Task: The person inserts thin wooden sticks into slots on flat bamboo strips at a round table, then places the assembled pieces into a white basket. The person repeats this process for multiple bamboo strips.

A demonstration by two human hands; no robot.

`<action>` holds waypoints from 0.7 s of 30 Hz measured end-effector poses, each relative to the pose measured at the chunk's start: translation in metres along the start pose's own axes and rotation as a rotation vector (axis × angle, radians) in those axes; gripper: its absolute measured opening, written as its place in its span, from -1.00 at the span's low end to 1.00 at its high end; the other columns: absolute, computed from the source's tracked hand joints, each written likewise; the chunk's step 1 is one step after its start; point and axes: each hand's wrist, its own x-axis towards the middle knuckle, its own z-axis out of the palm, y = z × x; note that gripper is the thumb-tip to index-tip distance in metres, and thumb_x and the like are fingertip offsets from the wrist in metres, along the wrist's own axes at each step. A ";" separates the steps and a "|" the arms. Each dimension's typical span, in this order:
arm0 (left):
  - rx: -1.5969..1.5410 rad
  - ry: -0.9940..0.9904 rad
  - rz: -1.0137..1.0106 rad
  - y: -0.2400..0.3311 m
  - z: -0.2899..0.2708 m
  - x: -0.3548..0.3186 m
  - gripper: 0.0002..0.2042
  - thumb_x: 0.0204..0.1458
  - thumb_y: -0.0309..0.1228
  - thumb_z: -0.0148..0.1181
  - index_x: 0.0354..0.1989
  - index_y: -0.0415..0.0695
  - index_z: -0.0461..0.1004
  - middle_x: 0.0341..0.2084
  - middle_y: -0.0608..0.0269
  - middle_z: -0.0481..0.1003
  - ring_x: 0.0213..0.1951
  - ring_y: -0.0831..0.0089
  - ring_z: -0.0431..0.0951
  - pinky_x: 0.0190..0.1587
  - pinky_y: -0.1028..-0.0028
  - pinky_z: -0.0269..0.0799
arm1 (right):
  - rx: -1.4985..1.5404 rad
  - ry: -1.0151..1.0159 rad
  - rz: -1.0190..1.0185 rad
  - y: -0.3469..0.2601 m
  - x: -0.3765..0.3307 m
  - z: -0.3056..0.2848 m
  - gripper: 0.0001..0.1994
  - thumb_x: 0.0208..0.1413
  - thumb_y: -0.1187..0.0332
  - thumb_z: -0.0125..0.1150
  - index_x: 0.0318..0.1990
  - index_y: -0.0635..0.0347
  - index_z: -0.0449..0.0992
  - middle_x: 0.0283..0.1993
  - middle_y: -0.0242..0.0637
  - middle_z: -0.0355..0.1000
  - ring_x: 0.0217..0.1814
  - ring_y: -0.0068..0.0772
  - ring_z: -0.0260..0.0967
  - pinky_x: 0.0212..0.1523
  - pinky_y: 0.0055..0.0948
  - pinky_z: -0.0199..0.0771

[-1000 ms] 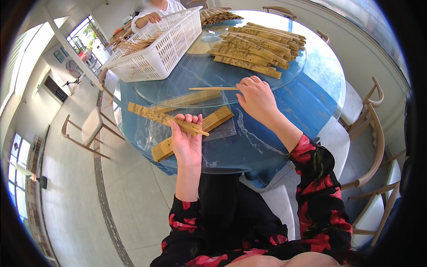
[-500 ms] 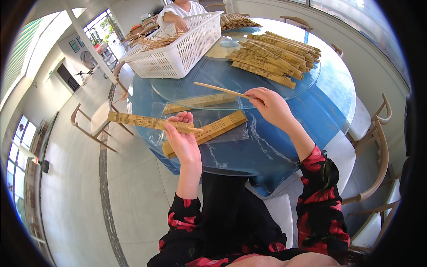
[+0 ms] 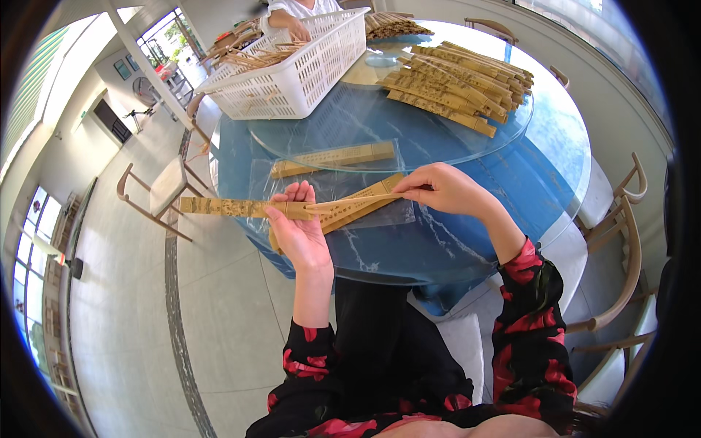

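My left hand is closed around a narrow tan printed paper chopstick sleeve, which lies level across the palm. A pale wooden chopstick is pinched by its right end in my right hand. Its other tip meets the sleeve's right end at my left fingers; how far it goes in cannot be seen. Beneath the hands, a stack of similar sleeves lies slantwise on clear plastic, partly covered. Another stack of sleeves rests just beyond it.
A white slatted basket of wooden sticks stands at the far left of the round table, with another person's hand at its rim. Filled-looking sleeves are heaped on the glass turntable. Wooden chairs surround the table.
My right hand has come down slightly with the chopstick, whose free tip has swung from pointing up and left to the sleeve's right end. The left hand keeps its hold; the sleeve is more level.
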 end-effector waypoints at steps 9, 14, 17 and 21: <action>-0.096 -0.119 -0.057 0.002 -0.001 0.002 -0.66 0.37 -0.09 -0.09 -0.09 -0.16 0.37 -0.06 0.07 0.48 0.05 0.21 0.51 0.30 0.19 0.38 | 0.098 -0.153 0.141 -0.003 0.003 0.002 -0.78 0.21 0.38 0.19 -0.06 0.23 0.65 -0.34 -0.21 0.58 -0.37 -0.35 0.47 -0.26 -0.42 0.47; -0.144 -0.254 -0.115 0.003 0.006 -0.001 -0.69 0.37 -0.12 -0.07 -0.07 -0.15 0.37 -0.10 0.11 0.47 0.01 0.25 0.51 0.32 0.16 0.35 | 0.212 -0.203 0.142 -0.011 0.005 0.013 -0.76 0.28 0.37 0.09 -0.02 0.25 0.61 -0.51 -0.32 0.43 -0.46 -0.49 0.36 -0.35 -0.44 0.40; -0.145 -0.274 -0.130 0.001 0.005 -0.002 -0.71 0.37 -0.15 -0.07 -0.06 -0.14 0.36 -0.11 0.14 0.47 -0.01 0.27 0.52 0.29 0.18 0.38 | 0.236 -0.181 0.109 -0.014 0.007 0.027 -0.76 0.29 0.37 0.06 -0.02 0.25 0.59 -0.54 -0.32 0.40 -0.48 -0.46 0.35 -0.37 -0.41 0.37; -0.082 -0.253 -0.151 -0.001 0.004 -0.003 -0.74 0.38 -0.20 -0.07 -0.03 -0.14 0.36 -0.10 0.15 0.48 -0.03 0.29 0.53 0.25 0.22 0.43 | 0.256 -0.140 0.126 -0.015 0.007 0.036 -0.77 0.29 0.37 0.06 -0.05 0.26 0.58 -0.54 -0.29 0.40 -0.48 -0.43 0.35 -0.37 -0.40 0.37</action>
